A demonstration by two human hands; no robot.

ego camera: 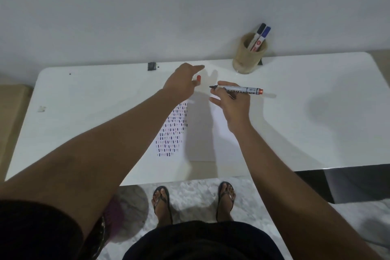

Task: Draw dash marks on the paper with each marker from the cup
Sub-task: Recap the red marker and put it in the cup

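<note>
My right hand (231, 103) holds an uncapped permanent marker (242, 89) level above the top of the white paper (200, 133), its tip pointing left and its red end right. My left hand (182, 82) hovers just left of it and pinches the red cap (198, 78) between its fingers. Rows of short blue and red dash marks (172, 133) fill the paper's left part. A tan cup (248, 57) stands at the table's back edge with two capped markers (260, 37), one black and one blue.
The white table (316, 112) stands against a plain wall. A small black object (151, 66) lies at the back edge, a pale scrap (41, 108) at the left. A cardboard box (12, 112) stands left of the table.
</note>
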